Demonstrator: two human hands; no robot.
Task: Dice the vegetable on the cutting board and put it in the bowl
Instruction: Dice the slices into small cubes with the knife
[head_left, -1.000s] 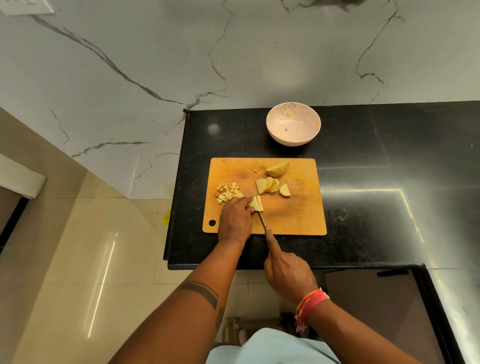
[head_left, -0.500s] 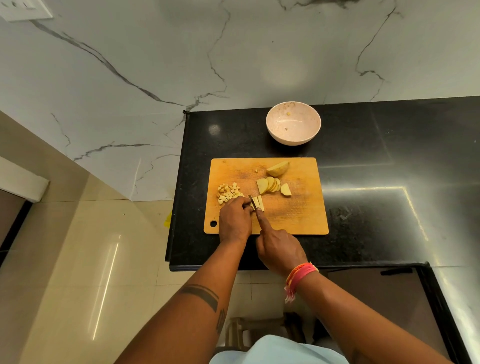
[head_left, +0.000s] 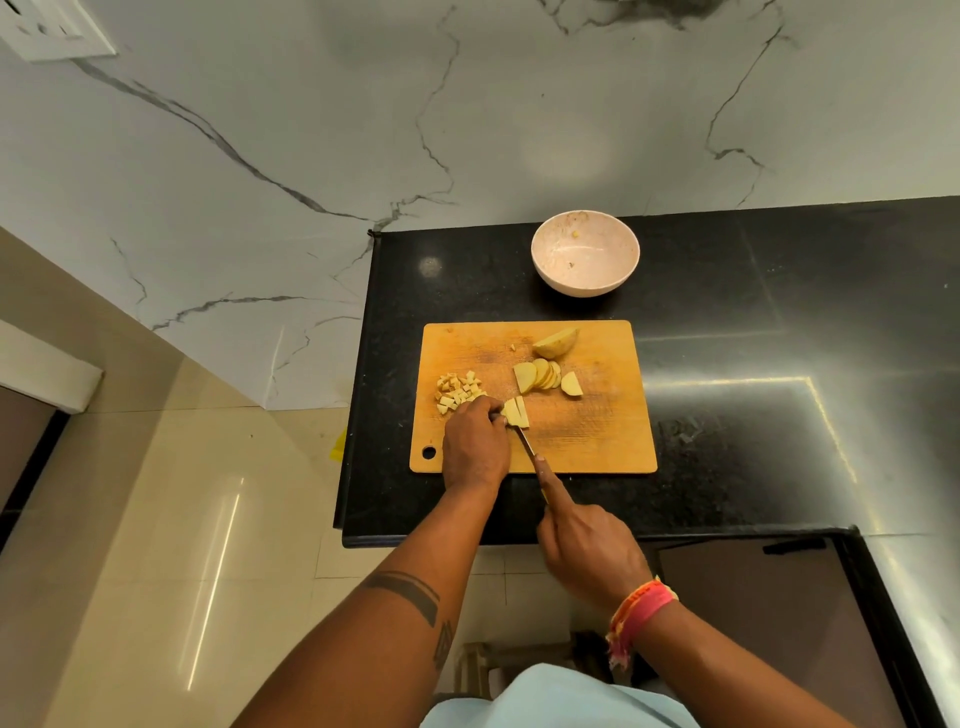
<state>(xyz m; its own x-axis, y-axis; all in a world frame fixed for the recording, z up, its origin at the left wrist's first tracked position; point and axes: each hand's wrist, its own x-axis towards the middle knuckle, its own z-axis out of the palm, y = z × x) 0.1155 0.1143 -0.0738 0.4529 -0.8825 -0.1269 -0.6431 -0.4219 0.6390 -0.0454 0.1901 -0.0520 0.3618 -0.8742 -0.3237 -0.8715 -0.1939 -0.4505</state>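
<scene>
Since half a second earlier, right hand had drawn back, fingers wrapped on knife. Left hand curled, pinning potato strips on cutting board. Advisable: short crosscuts, fingertips tucked; bowl beyond.

R hand w/ knife, L hand on strips

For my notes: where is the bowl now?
In the head view, the bowl stands on the black counter, just beyond the cutting board's far edge.
</scene>
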